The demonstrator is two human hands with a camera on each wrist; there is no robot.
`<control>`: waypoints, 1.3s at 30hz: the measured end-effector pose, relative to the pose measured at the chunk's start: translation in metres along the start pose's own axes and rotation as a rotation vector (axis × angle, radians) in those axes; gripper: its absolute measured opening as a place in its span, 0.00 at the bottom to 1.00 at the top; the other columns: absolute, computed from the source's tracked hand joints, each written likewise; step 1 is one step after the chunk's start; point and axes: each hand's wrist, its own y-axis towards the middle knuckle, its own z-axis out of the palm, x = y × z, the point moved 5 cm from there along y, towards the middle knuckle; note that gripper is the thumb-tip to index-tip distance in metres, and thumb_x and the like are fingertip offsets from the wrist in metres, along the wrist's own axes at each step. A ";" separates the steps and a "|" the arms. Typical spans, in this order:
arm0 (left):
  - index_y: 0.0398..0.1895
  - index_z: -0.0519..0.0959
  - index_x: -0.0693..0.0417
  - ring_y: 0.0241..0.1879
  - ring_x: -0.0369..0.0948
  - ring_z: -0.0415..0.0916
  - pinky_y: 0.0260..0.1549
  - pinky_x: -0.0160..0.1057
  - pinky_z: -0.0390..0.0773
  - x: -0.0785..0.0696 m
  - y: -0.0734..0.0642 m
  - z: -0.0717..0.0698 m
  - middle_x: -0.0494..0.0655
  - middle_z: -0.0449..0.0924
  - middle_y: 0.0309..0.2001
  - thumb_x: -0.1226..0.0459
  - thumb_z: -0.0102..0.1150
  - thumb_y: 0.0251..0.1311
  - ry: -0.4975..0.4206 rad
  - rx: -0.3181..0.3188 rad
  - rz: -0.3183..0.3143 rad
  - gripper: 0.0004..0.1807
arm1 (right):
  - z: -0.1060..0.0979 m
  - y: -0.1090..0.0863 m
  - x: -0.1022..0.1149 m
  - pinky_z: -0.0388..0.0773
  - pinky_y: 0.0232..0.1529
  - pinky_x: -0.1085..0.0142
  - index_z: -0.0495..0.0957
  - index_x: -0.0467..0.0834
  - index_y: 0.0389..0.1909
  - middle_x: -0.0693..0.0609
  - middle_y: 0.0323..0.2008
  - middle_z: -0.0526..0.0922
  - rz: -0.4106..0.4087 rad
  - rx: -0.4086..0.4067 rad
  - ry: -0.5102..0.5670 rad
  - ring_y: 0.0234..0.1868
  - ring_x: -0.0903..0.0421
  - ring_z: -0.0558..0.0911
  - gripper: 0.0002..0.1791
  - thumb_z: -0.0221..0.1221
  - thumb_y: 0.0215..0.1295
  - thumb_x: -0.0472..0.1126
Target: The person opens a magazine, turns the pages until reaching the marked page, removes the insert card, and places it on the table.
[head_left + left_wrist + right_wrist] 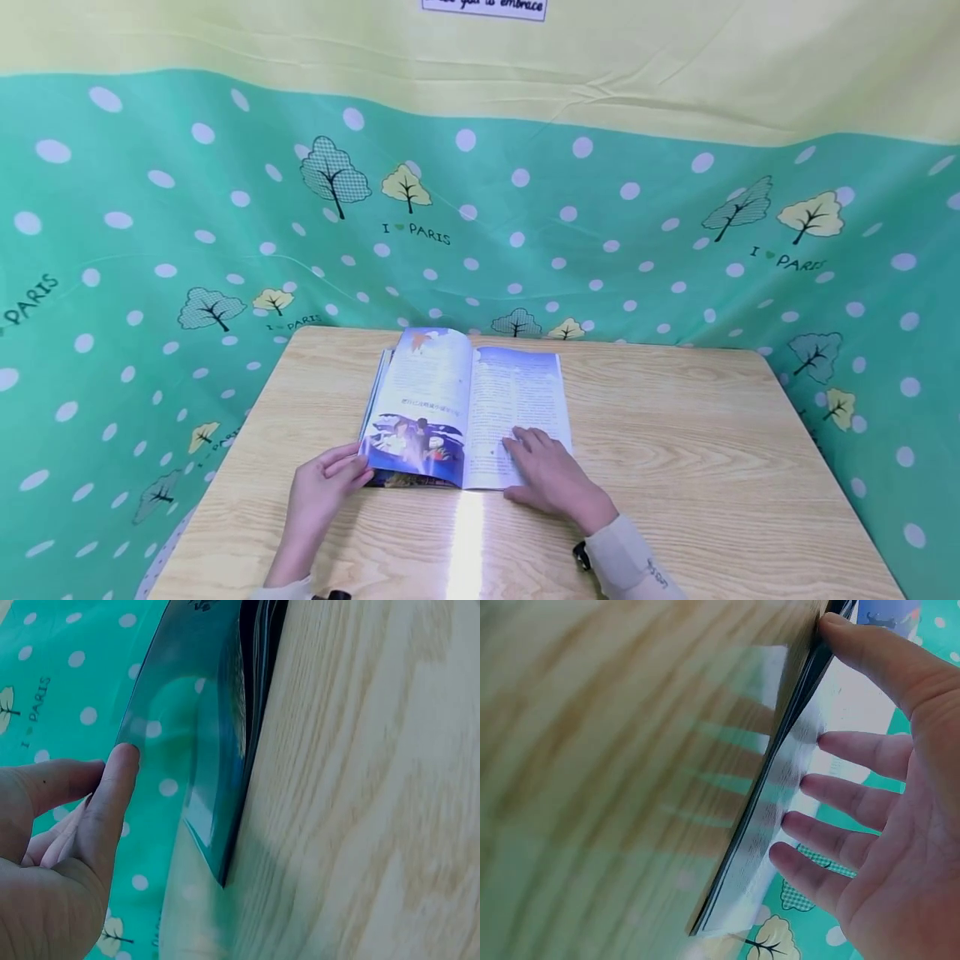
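A magazine point(517, 400) lies spread on the wooden table, with printed text on its right page. Its left page point(420, 375) carries a blue-purple picture at the bottom and stands raised off the pages beneath. My left hand point(326, 487) pinches this page near its lower left corner between thumb and finger; the left wrist view shows the left hand point(64, 832) at the page's edge point(176, 682). My right hand point(551, 475) rests on the lower part of the right page. In the right wrist view the right hand point(889, 810) has its fingers spread, fingertips at the paper, thumb by the bottom edge.
The light wood table point(697, 467) extends around the magazine, widest to the right. A green dotted cloth point(570, 225) with tree prints hangs behind the table and along both sides. A bright light reflection falls on the table just below the magazine's spine.
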 end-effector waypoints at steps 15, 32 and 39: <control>0.59 0.72 0.76 0.39 0.46 0.86 0.44 0.38 0.86 0.018 0.007 -0.016 0.64 0.84 0.45 0.74 0.60 0.66 0.010 -0.030 -0.046 0.21 | -0.008 -0.006 -0.002 0.71 0.65 0.44 0.74 0.41 0.65 0.41 0.68 0.71 -0.040 -0.011 0.044 0.67 0.42 0.69 0.35 0.62 0.66 0.60; 0.60 0.76 0.68 0.44 0.41 0.85 0.45 0.33 0.85 0.014 0.006 -0.025 0.61 0.83 0.51 0.58 0.68 0.64 0.103 -0.100 -0.011 0.28 | -0.014 -0.034 -0.032 0.73 0.63 0.47 0.80 0.42 0.59 0.46 0.59 0.80 0.031 -0.128 0.149 0.61 0.47 0.76 0.24 0.63 0.69 0.53; 0.60 0.75 0.69 0.45 0.44 0.85 0.46 0.35 0.85 0.010 0.007 -0.012 0.63 0.82 0.51 0.63 0.68 0.63 0.039 -0.079 -0.008 0.26 | -0.022 -0.043 -0.050 0.75 0.62 0.47 0.76 0.41 0.63 0.42 0.60 0.78 0.095 -0.263 0.205 0.61 0.43 0.76 0.29 0.66 0.66 0.53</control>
